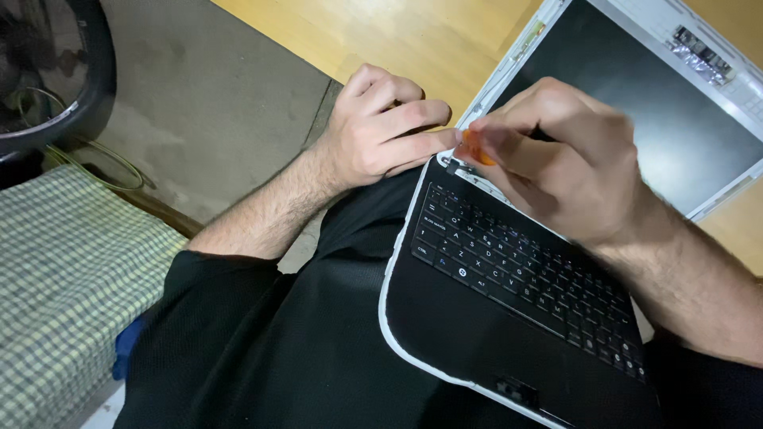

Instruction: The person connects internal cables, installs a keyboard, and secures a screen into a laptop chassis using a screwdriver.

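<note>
A black laptop with a white rim (387, 314) rests on my lap, its keyboard (517, 270) facing up and its bare, bezel-less screen (636, 119) folded back flat over the wooden floor. My right hand (564, 159) is closed around an orange-handled tool (477, 147), whose tip sits at the laptop's left hinge (457, 165). My left hand (381, 131) is curled beside that same hinge corner, fingertips touching the laptop's edge there.
A green checked cushion (63, 286) lies at the left. A dark round object with a cable (48, 71) stands at the top left on a grey mat (214, 95). Wooden floor (381, 32) spreads beyond. A strip of foil tape (699, 54) is on the screen frame.
</note>
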